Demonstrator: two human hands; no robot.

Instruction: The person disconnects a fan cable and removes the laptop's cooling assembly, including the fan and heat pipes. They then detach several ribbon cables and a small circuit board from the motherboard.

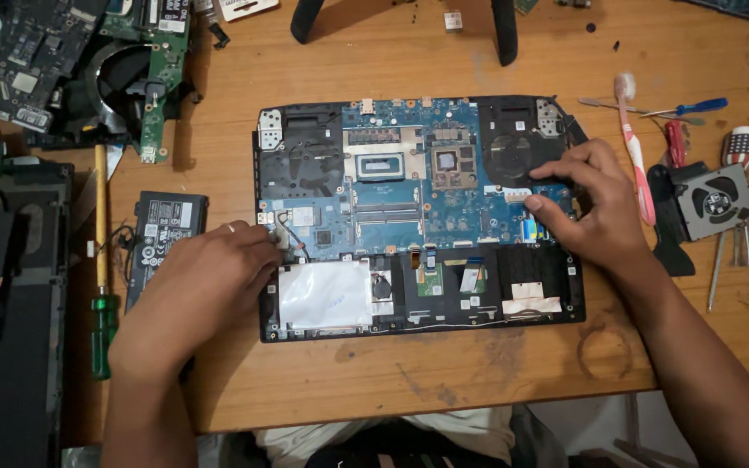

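an opened laptop chassis [422, 321] lay flat on the middle of a wooden table [409, 381], its blue motherboard [409, 204] exposed and facing up. the left hand [197, 277] rested at the chassis's left edge, fingers curled with the tips down on the board's lower left corner, next to thin black and red wires [290, 238]; whether it pinched anything could not be told. the right hand [587, 204] was over the right side of the board, just below the black cooling fan [513, 156], thumb and forefinger drawn close together at a small white connector [517, 195], though a firm grip on it could not be made out. the two hands were well apart, one at each end of the board. left of the chassis lay a black battery pack [159, 238] and a green-handled screwdriver [101, 286]. to the right were a pink-and-white toothbrush [633, 147], a loose grey fan [713, 201], and a blue-handled screwdriver [691, 107]. more circuit boards [45, 52] were piled at the table's upper left corner.
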